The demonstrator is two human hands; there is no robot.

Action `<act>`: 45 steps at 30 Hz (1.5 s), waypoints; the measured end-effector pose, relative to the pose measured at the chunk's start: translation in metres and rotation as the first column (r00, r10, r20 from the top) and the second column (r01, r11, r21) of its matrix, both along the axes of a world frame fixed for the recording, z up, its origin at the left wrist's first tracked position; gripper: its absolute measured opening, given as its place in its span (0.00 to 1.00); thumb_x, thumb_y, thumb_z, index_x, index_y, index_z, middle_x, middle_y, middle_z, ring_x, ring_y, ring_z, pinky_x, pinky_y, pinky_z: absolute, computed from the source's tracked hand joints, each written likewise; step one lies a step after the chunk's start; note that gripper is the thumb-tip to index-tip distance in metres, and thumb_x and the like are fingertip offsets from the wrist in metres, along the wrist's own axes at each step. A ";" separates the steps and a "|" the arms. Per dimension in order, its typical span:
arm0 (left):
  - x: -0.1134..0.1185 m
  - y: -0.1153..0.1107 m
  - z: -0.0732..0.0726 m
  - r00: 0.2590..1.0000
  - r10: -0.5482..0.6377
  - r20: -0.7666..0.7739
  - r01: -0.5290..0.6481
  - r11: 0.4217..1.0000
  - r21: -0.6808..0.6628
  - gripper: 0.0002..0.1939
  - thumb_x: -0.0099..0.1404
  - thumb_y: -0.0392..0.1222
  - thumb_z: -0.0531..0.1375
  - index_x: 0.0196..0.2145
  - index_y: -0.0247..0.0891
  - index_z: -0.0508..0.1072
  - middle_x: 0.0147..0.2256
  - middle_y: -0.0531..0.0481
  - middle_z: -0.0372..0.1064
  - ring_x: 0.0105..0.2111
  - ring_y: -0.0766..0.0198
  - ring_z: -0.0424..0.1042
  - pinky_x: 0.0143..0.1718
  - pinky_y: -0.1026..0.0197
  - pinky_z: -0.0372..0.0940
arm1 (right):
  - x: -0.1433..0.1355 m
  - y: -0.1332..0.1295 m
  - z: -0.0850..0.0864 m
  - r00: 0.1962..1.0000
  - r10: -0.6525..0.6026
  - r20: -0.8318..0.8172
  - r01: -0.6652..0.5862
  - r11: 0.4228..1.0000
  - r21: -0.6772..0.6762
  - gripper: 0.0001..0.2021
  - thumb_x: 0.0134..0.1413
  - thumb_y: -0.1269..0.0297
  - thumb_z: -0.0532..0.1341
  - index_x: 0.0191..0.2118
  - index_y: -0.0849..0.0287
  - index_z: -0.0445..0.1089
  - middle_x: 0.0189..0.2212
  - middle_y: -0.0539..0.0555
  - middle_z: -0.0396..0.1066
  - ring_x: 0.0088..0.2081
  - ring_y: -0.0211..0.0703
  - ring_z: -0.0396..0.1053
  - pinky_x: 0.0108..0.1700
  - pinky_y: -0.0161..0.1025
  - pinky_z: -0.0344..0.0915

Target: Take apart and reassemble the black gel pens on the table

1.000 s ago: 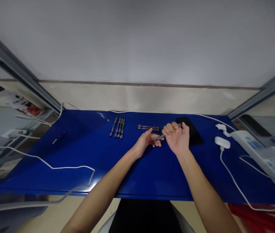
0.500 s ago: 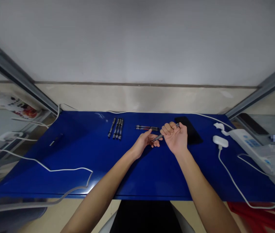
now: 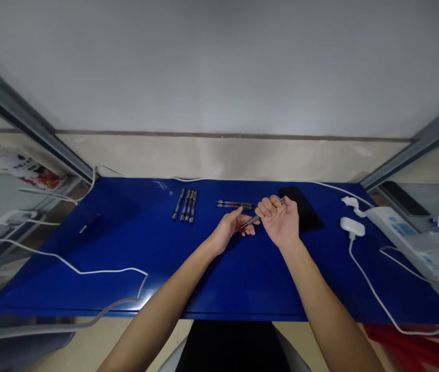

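Note:
My right hand (image 3: 281, 219) is closed around a grey pen (image 3: 251, 221), its thumb up at the pen's far end. The pen slants down to the left, and its tip lies over the fingers of my left hand (image 3: 231, 227). That left hand is palm up with loosely parted fingers and does not grip the pen, though whether it touches the tip is hard to make out. Just beyond my hands, slim pens or refills (image 3: 235, 205), one with red in it, lie side by side. Several dark pens (image 3: 185, 206) lie in a row farther left.
A black phone-like slab (image 3: 304, 206) lies behind my right hand. On the blue table (image 3: 126, 243) there are also a white earbud case (image 3: 352, 226) on a cable, a white power strip (image 3: 393, 222), a small dark pen-like item (image 3: 90, 223) and a white cable (image 3: 106, 269).
Hardly anything differs. Both hands and the pen stay in nearly the same place, with the pen still in my right hand.

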State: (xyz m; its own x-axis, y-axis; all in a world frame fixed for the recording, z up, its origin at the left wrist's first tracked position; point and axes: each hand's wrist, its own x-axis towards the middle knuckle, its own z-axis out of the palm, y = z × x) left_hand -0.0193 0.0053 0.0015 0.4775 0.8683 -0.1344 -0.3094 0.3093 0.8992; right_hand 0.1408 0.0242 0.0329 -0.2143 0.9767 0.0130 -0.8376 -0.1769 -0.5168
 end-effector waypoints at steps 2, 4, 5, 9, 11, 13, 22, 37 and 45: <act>-0.001 0.000 0.000 1.000 0.003 -0.002 -0.003 1.000 0.007 0.33 0.69 0.61 0.47 0.39 0.28 0.80 0.28 0.41 0.73 0.29 0.61 0.68 0.33 0.60 0.56 | 0.000 0.000 0.000 1.000 0.001 0.002 -0.001 1.000 0.000 0.21 0.65 0.51 0.48 0.23 0.55 0.49 0.19 0.46 0.44 0.20 0.38 0.48 0.25 0.37 0.57; 0.000 -0.001 0.001 0.999 0.010 -0.030 -0.009 0.999 0.036 0.31 0.68 0.60 0.50 0.38 0.29 0.80 0.28 0.42 0.73 0.29 0.62 0.68 0.32 0.61 0.56 | 0.000 0.000 0.000 1.000 0.005 0.010 -0.005 1.000 0.003 0.23 0.65 0.46 0.47 0.23 0.55 0.50 0.19 0.46 0.45 0.20 0.38 0.49 0.25 0.38 0.58; 0.001 -0.002 0.002 0.998 0.025 -0.060 -0.021 0.998 0.066 0.28 0.67 0.59 0.53 0.37 0.29 0.80 0.27 0.43 0.72 0.28 0.63 0.67 0.32 0.61 0.56 | -0.001 0.000 0.000 1.000 0.008 0.022 -0.008 1.000 0.006 0.24 0.65 0.44 0.47 0.23 0.55 0.51 0.19 0.45 0.45 0.20 0.37 0.50 0.25 0.38 0.59; 0.006 -0.006 0.006 0.968 0.180 -0.176 -0.145 0.970 0.194 0.19 0.61 0.53 0.63 0.34 0.31 0.80 0.24 0.49 0.70 0.26 0.67 0.65 0.32 0.63 0.57 | -0.001 0.003 0.000 0.988 -0.035 0.153 0.029 0.999 0.043 0.23 0.65 0.45 0.51 0.24 0.56 0.59 0.20 0.47 0.53 0.22 0.37 0.57 0.30 0.39 0.64; 0.006 -0.005 0.008 0.941 0.292 -0.171 -0.254 0.944 0.211 0.17 0.59 0.52 0.65 0.35 0.32 0.80 0.23 0.50 0.70 0.25 0.68 0.65 0.31 0.63 0.58 | -0.002 0.006 -0.004 0.954 -0.127 0.273 0.105 0.990 0.093 0.21 0.63 0.45 0.54 0.28 0.56 0.65 0.24 0.50 0.63 0.28 0.39 0.66 0.36 0.40 0.67; 0.002 -0.002 0.010 0.903 0.410 -0.129 -0.377 0.900 0.220 0.16 0.57 0.50 0.67 0.36 0.33 0.80 0.23 0.51 0.70 0.24 0.69 0.65 0.30 0.64 0.58 | -0.003 0.009 -0.010 0.871 -0.246 0.425 0.193 0.967 0.166 0.20 0.63 0.45 0.55 0.33 0.57 0.70 0.29 0.53 0.69 0.34 0.42 0.70 0.40 0.41 0.68; -0.026 0.020 0.006 0.751 0.637 0.174 -0.659 0.738 0.142 0.16 0.59 0.48 0.67 0.41 0.37 0.79 0.26 0.52 0.68 0.25 0.72 0.63 0.29 0.67 0.59 | -0.014 -0.002 -0.020 0.590 -0.093 0.802 -0.141 0.966 0.215 0.18 0.62 0.49 0.57 0.36 0.61 0.73 0.26 0.53 0.71 0.27 0.39 0.69 0.29 0.37 0.63; -0.064 0.025 0.005 0.012 0.687 -0.726 -0.326 0.690 0.647 0.12 0.63 0.50 0.60 0.33 0.40 0.77 0.31 0.44 0.76 0.35 0.54 0.75 0.37 0.57 0.64 | -0.011 0.001 -0.028 0.306 -0.105 0.946 -0.234 0.955 0.181 0.20 0.65 0.50 0.52 0.36 0.60 0.72 0.24 0.51 0.69 0.25 0.38 0.66 0.31 0.37 0.63; -0.076 0.024 0.005 -0.348 0.520 -0.780 -0.164 0.786 0.596 0.11 0.63 0.46 0.57 0.37 0.39 0.76 0.38 0.38 0.75 0.45 0.46 0.71 0.41 0.52 0.66 | -0.008 0.000 -0.029 -0.093 -0.401 0.911 -0.261 0.893 0.366 0.16 0.65 0.55 0.53 0.34 0.58 0.72 0.23 0.52 0.71 0.23 0.40 0.65 0.26 0.37 0.55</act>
